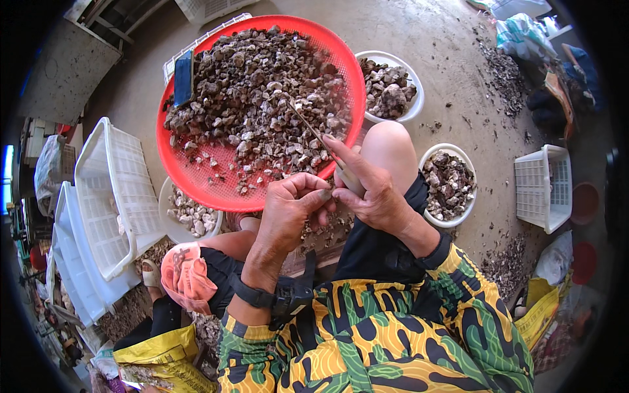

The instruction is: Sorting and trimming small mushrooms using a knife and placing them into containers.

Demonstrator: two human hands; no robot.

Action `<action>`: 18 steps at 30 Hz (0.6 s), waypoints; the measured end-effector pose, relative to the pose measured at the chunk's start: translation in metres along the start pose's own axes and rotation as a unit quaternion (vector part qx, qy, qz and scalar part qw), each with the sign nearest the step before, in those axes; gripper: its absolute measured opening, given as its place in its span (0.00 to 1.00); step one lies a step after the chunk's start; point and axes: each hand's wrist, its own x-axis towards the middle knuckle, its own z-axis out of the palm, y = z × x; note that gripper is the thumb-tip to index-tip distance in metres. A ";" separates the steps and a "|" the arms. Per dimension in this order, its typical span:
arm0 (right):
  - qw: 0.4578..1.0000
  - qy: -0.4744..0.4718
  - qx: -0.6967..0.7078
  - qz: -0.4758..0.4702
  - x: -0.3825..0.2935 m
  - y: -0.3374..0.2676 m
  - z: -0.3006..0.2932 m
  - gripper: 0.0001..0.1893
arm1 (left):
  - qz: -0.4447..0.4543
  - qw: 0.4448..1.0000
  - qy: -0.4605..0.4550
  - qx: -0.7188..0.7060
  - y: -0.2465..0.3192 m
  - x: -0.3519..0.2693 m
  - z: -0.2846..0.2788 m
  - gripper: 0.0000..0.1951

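Note:
Above my lap, near the rim of a round red plastic mesh tray (216,191), my two hands are close together. My right hand (366,189) grips a knife (350,179) by its pale handle, its narrow blade pointing up and left over the tray. The thumb and index finger of my left hand (295,201) are pinched together beside the handle; any small piece between them is too hidden to tell. Brown and whitish dried lumps (265,93) are heaped in the tray. On the tray's left side lies a smartphone (184,78).
White bowls of lumps stand at upper right (417,100), right (471,196) and lower left (169,228) of the tray. White plastic baskets (132,196) lean at the left; another basket (546,189) is far right. Another person's sandaled foot (151,275) and yellow sacks (162,358) are lower left.

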 end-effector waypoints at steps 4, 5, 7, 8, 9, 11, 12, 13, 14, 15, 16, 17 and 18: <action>1.000 0.017 -0.012 -0.005 -0.003 -0.003 0.002 0.40 | -0.013 1.000 0.001 -0.027 -0.007 0.002 -0.001 0.05; 1.000 0.022 -0.016 -0.008 -0.004 -0.004 0.002 0.40 | -0.013 1.000 0.001 -0.027 -0.009 0.002 0.000 0.05; 0.999 0.013 0.002 0.043 -0.005 -0.008 0.000 0.39 | -0.016 0.999 -0.011 -0.038 -0.012 0.002 -0.002 0.05; 0.998 0.010 0.008 0.060 -0.006 -0.009 -0.001 0.38 | -0.017 0.999 -0.010 -0.038 -0.014 0.002 -0.003 0.05; 0.992 -0.010 0.032 0.118 -0.006 -0.010 -0.004 0.37 | -0.017 0.999 -0.021 -0.035 -0.016 0.002 -0.004 0.05; 0.982 -0.031 0.057 0.175 -0.008 -0.008 -0.005 0.36 | -0.017 0.999 -0.031 -0.032 -0.018 0.001 -0.005 0.04; 0.982 -0.023 0.067 0.176 -0.009 -0.006 -0.005 0.36 | -0.028 0.997 -0.040 -0.054 -0.018 0.001 -0.005 0.04; 0.981 -0.014 0.076 0.177 -0.010 -0.003 -0.005 0.36 | -0.038 0.995 -0.049 -0.076 -0.018 0.001 -0.004 0.05; 0.981 -0.013 0.075 0.178 -0.012 -0.001 -0.004 0.36 | -0.038 0.995 -0.050 -0.076 -0.017 0.001 -0.003 0.05; 0.979 -0.005 0.092 0.180 -0.012 0.002 -0.002 0.36 | -0.039 0.994 -0.050 -0.084 -0.017 0.000 -0.004 0.05; 0.977 0.004 0.108 0.181 -0.013 0.003 0.000 0.36 | -0.040 0.994 -0.049 -0.092 -0.017 -0.001 -0.004 0.05; 0.977 0.002 0.110 0.180 -0.013 0.003 0.000 0.36 | -0.039 0.994 -0.047 -0.092 -0.018 -0.001 -0.004 0.05; 0.983 -0.006 0.097 0.157 -0.014 0.003 0.001 0.36 | -0.039 0.994 -0.051 -0.085 -0.020 0.000 -0.005 0.05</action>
